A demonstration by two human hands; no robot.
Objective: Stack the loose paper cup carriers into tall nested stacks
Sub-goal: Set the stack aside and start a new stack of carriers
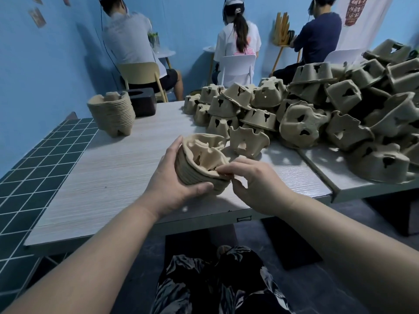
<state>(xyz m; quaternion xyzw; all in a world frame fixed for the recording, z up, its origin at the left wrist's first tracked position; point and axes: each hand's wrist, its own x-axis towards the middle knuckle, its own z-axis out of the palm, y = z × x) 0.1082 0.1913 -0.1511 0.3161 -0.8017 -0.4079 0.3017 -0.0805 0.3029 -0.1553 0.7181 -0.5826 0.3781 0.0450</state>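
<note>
Seating a carrier in the small stack, frame centre.
Left hand (172, 177) cradles the nested stack (199, 164); right hand (251, 180) pinches its rim. A crooked seat could jam or tear it.

- A small shared workroom with plain blue walls (52, 71).
- Three capped people (238, 39) sit at the far side, backs turned.
- A heap of brown moulded-pulp cup carriers (317, 114) covers the pale wood-grain table (113, 173) at right.
</note>
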